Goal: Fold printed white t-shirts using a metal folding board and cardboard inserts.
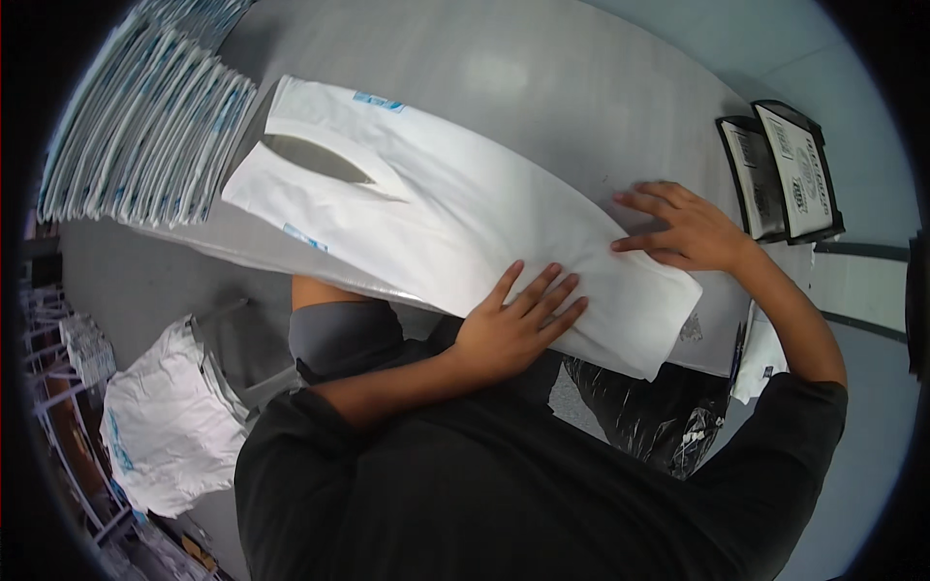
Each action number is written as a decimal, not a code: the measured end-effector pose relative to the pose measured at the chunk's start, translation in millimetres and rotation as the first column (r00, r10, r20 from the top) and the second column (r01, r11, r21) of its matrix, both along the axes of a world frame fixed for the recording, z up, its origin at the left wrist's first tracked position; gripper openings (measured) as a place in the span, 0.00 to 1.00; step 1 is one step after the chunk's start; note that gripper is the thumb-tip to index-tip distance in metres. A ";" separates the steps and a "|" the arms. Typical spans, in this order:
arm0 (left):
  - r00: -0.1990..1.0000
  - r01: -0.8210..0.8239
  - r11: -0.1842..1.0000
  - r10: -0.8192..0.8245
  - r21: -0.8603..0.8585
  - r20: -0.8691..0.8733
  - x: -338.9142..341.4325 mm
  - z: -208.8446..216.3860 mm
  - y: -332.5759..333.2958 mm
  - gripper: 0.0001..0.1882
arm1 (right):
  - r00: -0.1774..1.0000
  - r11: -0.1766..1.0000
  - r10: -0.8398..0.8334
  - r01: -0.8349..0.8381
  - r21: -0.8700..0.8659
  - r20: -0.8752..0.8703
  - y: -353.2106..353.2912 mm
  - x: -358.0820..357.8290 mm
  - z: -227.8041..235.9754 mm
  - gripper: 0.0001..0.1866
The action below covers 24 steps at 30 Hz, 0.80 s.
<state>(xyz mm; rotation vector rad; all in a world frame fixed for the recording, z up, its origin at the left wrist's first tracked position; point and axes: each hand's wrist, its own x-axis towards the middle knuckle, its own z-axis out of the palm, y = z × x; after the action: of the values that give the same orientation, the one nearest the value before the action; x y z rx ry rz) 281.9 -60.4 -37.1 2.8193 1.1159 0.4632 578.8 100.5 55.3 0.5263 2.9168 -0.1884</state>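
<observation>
A long white item (465, 194), like a bag with two strap ends, lies flat across the grey table (542, 87). Its straps point to the far left with an oval gap between them, and small blue prints mark both. I cannot tell whether it is cloth or plastic. My left hand (509, 334) rests palm down near its front edge, fingers stretched and apart. Towards its right end, my right hand (683, 228) has spread fingers, with the fingertips at the far edge of the white item. Neither hand grips anything.
Folded white and blue pieces stand in a tight stack (145, 126) at the far left. Two black-framed trays with labels (790, 174) stand at the right. White pieces hang in a pile (174, 416) at lower left, and a black plastic bag (649, 412) sits below the table edge.
</observation>
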 end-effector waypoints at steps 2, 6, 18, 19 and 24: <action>0.997 -0.039 0.999 0.037 0.023 0.065 10.2 -3.0 -5.1 0.35 | 1.000 0.999 0.015 -0.014 -0.049 0.019 4.0 -0.3 -0.3 0.27; 0.985 0.013 1.000 -0.009 -0.023 0.175 17.6 6.4 -15.9 0.27 | 0.951 0.949 0.306 -0.303 0.085 -0.033 3.7 -5.3 -28.4 0.23; -0.436 0.546 0.546 0.833 -0.635 0.342 -9.9 -13.4 -40.8 0.25 | 0.864 0.763 -0.354 0.046 -0.644 -0.358 77.4 -150.2 -69.5 0.15; -0.440 0.601 0.515 0.852 -0.612 0.285 -13.5 -3.8 -35.1 0.25 | 0.869 0.764 -0.342 0.036 -0.644 -0.358 76.7 -168.8 -52.4 0.15; -0.374 0.741 0.338 0.925 -0.580 0.062 -28.0 18.0 -21.1 0.22 | 0.917 0.724 -0.312 0.398 -0.563 0.246 72.6 -168.6 -12.5 0.17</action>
<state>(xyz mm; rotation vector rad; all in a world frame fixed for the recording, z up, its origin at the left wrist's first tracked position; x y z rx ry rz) 253.9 -81.4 -19.1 -0.1013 0.7402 1.2654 410.2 173.1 42.8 0.9224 2.3798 -1.0526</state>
